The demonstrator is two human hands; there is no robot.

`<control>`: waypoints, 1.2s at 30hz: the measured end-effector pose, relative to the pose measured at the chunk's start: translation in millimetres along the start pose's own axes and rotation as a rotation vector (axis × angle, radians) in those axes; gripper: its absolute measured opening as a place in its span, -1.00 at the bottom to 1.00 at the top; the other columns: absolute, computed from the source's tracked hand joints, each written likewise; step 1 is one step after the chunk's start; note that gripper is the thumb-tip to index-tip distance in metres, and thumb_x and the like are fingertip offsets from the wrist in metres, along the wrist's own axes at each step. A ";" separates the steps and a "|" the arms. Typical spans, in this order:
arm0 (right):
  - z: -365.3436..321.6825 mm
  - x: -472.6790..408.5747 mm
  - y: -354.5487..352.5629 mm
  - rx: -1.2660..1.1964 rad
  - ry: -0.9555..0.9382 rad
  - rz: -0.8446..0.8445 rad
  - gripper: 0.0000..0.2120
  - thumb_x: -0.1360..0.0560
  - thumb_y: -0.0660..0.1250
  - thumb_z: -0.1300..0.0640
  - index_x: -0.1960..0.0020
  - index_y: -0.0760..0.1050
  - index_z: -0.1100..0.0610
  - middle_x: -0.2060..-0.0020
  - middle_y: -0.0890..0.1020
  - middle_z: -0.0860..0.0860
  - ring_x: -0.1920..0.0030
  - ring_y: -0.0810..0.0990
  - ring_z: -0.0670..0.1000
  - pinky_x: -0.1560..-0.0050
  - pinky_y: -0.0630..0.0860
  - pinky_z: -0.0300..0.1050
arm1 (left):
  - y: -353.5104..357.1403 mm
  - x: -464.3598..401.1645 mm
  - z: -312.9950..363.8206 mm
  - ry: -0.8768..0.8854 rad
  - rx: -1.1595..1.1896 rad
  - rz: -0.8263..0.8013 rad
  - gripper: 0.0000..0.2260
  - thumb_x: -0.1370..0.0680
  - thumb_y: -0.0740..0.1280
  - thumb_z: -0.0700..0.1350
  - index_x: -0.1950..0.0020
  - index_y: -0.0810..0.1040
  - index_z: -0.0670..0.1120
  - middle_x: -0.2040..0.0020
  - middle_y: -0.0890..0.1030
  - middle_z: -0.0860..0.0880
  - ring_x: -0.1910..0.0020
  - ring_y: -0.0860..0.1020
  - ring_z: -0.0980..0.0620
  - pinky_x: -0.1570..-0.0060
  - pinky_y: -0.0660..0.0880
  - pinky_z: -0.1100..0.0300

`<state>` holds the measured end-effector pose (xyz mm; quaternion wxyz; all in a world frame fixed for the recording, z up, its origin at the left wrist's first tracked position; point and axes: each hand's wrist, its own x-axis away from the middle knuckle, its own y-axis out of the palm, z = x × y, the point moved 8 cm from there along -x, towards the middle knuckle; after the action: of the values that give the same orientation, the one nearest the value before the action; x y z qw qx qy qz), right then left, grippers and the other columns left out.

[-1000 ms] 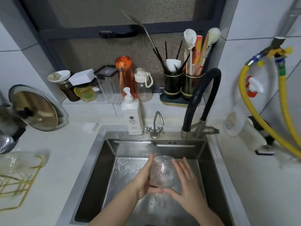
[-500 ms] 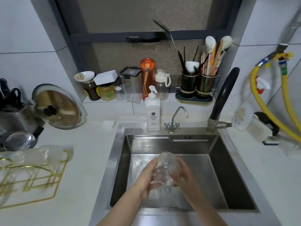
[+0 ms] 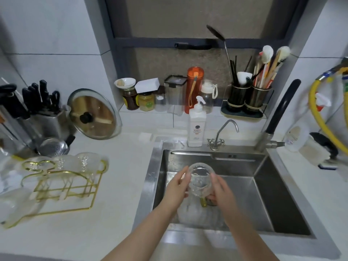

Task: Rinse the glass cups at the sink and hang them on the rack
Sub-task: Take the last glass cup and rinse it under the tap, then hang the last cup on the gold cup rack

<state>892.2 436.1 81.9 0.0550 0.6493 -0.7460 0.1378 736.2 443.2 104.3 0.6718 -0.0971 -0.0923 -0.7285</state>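
Note:
I hold a clear textured glass cup (image 3: 200,178) over the steel sink (image 3: 263,185), its mouth turned up toward me. My left hand (image 3: 177,187) grips its left side and my right hand (image 3: 221,191) its right side. Something with a gold part (image 3: 203,202) lies in the sink just under the cup; I cannot tell what it is. The gold wire rack (image 3: 62,187) stands on the counter to the left, with several glass cups (image 3: 73,162) hanging on it, blurred.
A soap bottle (image 3: 195,127), a small tap (image 3: 223,134) and a black-hosed faucet (image 3: 278,113) line the sink's back edge. A knife block (image 3: 33,112), a pot lid (image 3: 94,113) and a strainer (image 3: 52,146) stand behind the rack. Jars and utensil holders fill the window sill.
My view has swung left, so the rack and knife block now show. The cup has tipped so its mouth faces me; both hands still hold it over the sink.

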 end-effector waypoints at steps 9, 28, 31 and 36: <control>-13.2 -5.9 4.5 -0.036 0.028 -0.152 -0.70 -0.52 0.27 -0.09 -0.23 0.47 -0.06 -0.02 0.64 0.00 0.03 0.65 -0.01 0.25 0.55 -0.30 | -1.3 1.1 8.3 0.024 0.021 0.123 -0.70 -0.58 0.25 0.06 -0.31 0.46 0.09 -0.02 0.58 -0.04 0.12 0.51 0.07 0.11 0.48 0.26; -28.1 21.7 143.2 0.149 -0.072 -0.552 -0.43 -0.46 0.33 -0.17 -0.40 0.26 -0.04 0.01 0.59 -0.14 -0.08 0.60 0.00 -0.22 0.49 0.03 | -125.0 74.9 0.5 0.030 0.069 0.532 -0.73 -0.61 0.20 0.03 -0.30 0.46 0.08 -0.03 0.60 -0.01 0.11 0.55 0.05 0.09 0.50 0.21; -40.4 36.9 188.6 0.189 -0.117 -0.629 -0.25 -0.32 0.33 -0.35 -0.40 0.28 -0.05 -0.05 0.62 -0.08 -0.08 0.61 0.03 -0.20 0.52 0.05 | -164.7 96.3 -0.8 0.052 0.090 0.614 -0.75 -0.61 0.20 0.03 -0.28 0.45 0.10 0.01 0.58 0.01 0.08 0.54 0.02 0.07 0.50 0.19; -48.5 61.7 265.9 0.215 -0.113 -0.696 -0.17 -0.32 0.34 -0.34 -0.47 0.19 -0.03 -0.04 0.61 -0.06 -0.18 0.57 0.06 -0.26 0.47 0.10 | -233.9 129.1 2.5 0.080 0.128 0.693 -0.76 -0.61 0.19 0.03 -0.26 0.46 0.09 0.04 0.58 0.03 0.07 0.55 0.02 0.01 0.51 0.13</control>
<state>616.6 422.3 108.7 -0.0114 0.8729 -0.4634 0.1524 492.9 338.6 140.0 0.8869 -0.0519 -0.0731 -0.4532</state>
